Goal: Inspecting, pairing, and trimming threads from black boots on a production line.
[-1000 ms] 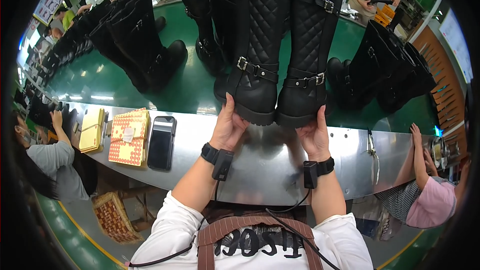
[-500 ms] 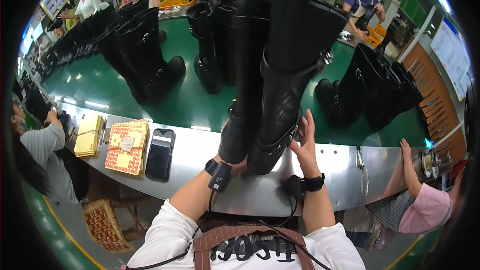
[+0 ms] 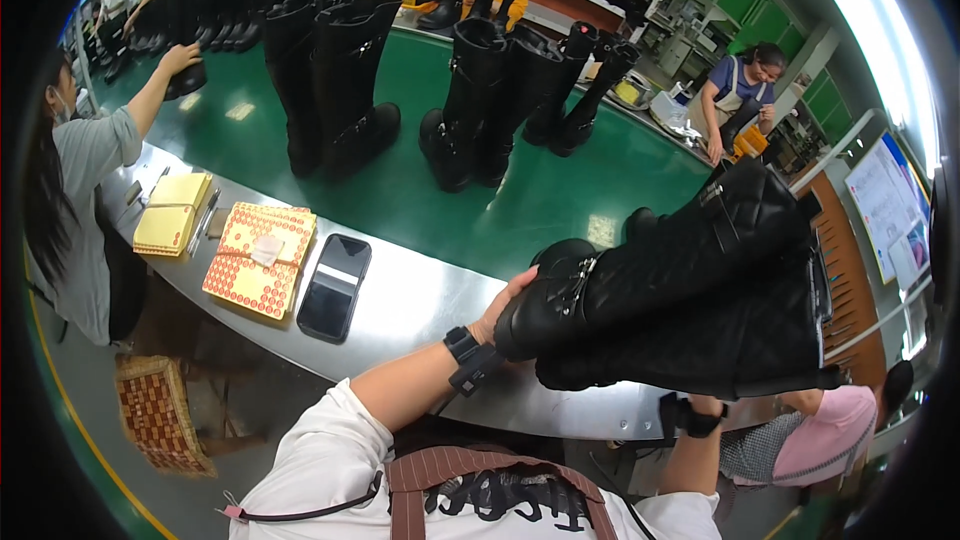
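Before me a pair of tall black quilted boots [image 3: 680, 290] is tipped onto its side, toes to the left and shafts to the right, with buckled straps at the ankles. My left hand [image 3: 505, 307] is closed around the toe end, its thumb showing beside the front boot. Under the shafts my right hand [image 3: 708, 406] bears the boots up; its fingers are mostly hidden behind them. Each wrist wears a black strapped device.
More black boots [image 3: 350, 90] stand on the green table [image 3: 400, 210]. On its metal edge [image 3: 440, 300] lie a dark phone [image 3: 335, 288], a red-dotted yellow bundle [image 3: 260, 260] and a plain yellow bundle [image 3: 172, 215]. Co-workers sit at left and right; others work across the table.
The boots have swung from upright to lying sideways, shafts to the right. My right hand has gone beneath the shafts. My view has shifted; the left co-worker now reaches toward a boot.
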Demonstrator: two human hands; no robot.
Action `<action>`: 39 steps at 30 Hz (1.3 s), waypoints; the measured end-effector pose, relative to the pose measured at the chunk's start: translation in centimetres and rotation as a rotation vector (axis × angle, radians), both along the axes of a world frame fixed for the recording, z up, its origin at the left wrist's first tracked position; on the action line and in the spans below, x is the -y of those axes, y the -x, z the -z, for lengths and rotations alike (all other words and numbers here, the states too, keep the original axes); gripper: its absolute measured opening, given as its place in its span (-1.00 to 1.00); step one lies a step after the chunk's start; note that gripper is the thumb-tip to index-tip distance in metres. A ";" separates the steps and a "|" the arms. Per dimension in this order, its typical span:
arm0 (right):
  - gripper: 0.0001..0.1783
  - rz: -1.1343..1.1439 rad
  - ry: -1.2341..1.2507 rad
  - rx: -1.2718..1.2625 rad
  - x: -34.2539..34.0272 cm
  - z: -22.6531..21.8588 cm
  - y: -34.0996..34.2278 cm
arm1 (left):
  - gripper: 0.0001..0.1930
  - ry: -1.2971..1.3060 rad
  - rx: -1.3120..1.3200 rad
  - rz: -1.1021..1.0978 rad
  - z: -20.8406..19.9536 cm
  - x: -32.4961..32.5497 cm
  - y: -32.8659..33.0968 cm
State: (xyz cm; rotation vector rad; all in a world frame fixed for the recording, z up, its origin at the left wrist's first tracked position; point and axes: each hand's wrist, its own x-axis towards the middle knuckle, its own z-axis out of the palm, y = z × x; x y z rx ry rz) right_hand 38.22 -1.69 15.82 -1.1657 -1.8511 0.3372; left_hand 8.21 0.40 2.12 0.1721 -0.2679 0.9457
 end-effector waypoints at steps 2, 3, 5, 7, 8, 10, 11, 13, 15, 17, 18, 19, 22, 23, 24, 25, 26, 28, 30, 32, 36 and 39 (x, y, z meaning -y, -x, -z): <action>-0.10 -0.010 -0.306 -0.080 3.0 -5.4 0.4 | -0.48 0.053 0.059 0.113 -0.1 0.5 -0.5; -0.11 -0.039 -0.417 -0.090 4.0 -7.7 0.7 | -0.48 0.083 0.011 0.110 -0.1 0.6 -0.8; -0.14 -0.106 -0.489 0.027 4.9 -11.5 1.4 | -0.45 0.032 -0.023 0.137 0.1 0.9 -1.2; -0.15 -0.118 -0.475 0.312 4.7 -14.1 1.9 | -0.45 0.023 0.038 0.237 0.4 1.1 -1.7; -0.15 -0.122 -0.481 0.471 4.6 -15.3 1.9 | -0.45 0.075 -0.077 0.211 0.5 1.3 -1.8; -0.12 -0.193 -0.459 0.524 4.4 -16.5 2.1 | -0.45 0.134 -0.163 0.232 0.7 1.4 -2.1; -0.10 -0.205 -0.503 0.595 4.2 -17.0 2.2 | -0.44 0.103 -0.206 0.211 0.7 1.4 -2.1; -0.10 -0.172 -0.378 0.596 4.3 -18.5 2.1 | -0.47 0.064 -0.122 0.267 0.7 1.4 -2.2; -0.17 -0.195 -0.363 0.571 4.1 -19.5 2.4 | -0.48 0.046 -0.007 0.301 0.7 1.2 -2.2; -0.29 -0.200 -0.494 0.786 4.0 -21.0 2.5 | -0.47 0.077 -0.090 0.322 0.8 1.1 -2.2; -0.36 -0.253 -0.471 0.815 3.9 -21.6 2.6 | -0.46 0.096 -0.088 0.359 0.8 1.3 -2.1; -0.42 -0.320 -0.450 0.843 3.6 -22.1 2.8 | -0.46 0.060 -0.105 0.372 0.8 1.3 -2.0; -0.55 -0.564 -0.175 0.760 2.2 -23.0 3.5 | -0.48 0.010 0.009 0.440 0.7 1.6 -1.7; -0.55 -0.553 -0.090 0.785 2.0 -23.2 3.8 | -0.49 0.016 -0.157 0.338 0.7 1.7 -1.6; -0.55 -0.569 -0.031 0.790 1.7 -23.4 4.0 | -0.49 0.005 -0.208 0.307 0.6 1.5 -1.6; -0.59 -0.591 -0.005 0.777 1.3 -23.5 4.3 | -0.49 0.025 -0.264 0.278 0.6 1.5 -1.6; -0.63 -0.494 0.084 0.801 1.0 -23.7 4.7 | -0.49 0.049 -0.257 0.298 0.7 1.3 -1.7; -0.67 -0.251 0.283 0.856 0.0 -23.8 5.7 | -0.44 -0.069 -0.069 0.388 0.9 0.4 -1.6; -0.65 -0.314 0.149 0.630 -1.6 -23.2 7.0 | -0.38 -0.184 0.090 0.388 1.3 -0.9 -1.3; -0.67 -0.193 0.277 0.604 -4.2 -23.7 8.2 | -0.30 0.109 -0.299 -0.001 2.1 -2.0 -0.3; -0.43 0.040 0.436 0.408 -9.8 -23.0 9.8 | -0.47 0.467 -0.635 -0.332 3.4 -3.1 2.1; -0.40 0.142 0.401 0.524 -15.8 -22.1 10.3 | -0.56 0.489 -0.716 -0.431 3.6 -3.2 2.7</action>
